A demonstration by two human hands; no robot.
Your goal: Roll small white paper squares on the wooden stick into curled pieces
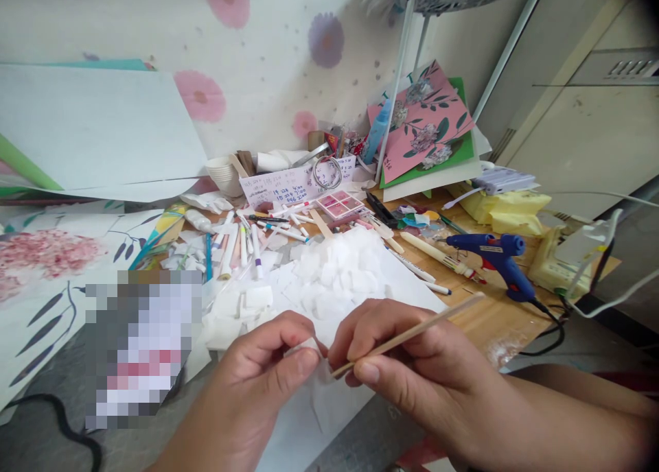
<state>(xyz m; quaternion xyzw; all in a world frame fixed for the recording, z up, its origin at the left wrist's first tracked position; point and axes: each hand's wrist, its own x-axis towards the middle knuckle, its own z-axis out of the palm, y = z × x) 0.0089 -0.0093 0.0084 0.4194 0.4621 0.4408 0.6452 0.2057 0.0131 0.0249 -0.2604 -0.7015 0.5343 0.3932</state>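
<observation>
Between the thumb and fingers of my left hand (272, 372) is a small piece of thin white paper (303, 348), part of which hangs below the fingertips. My right hand (406, 362) pinches a slim wooden stick (412, 333), tilted up to the right. Its lower end touches or nearly touches the paper. The fingertips of both hands are close together. Just beyond them, a heap of white paper pieces (340, 269) lies on a white sheet (399, 283). My fingers partly hide the held paper.
A blue glue gun (494, 249) lies on the wooden table (515, 321) at the right, its cord trailing off. Several markers (256, 249) and a pink palette (338, 204) lie behind the heap. A pink floral card (419, 125) leans at the back. Painted paper (51, 252) spreads at the left.
</observation>
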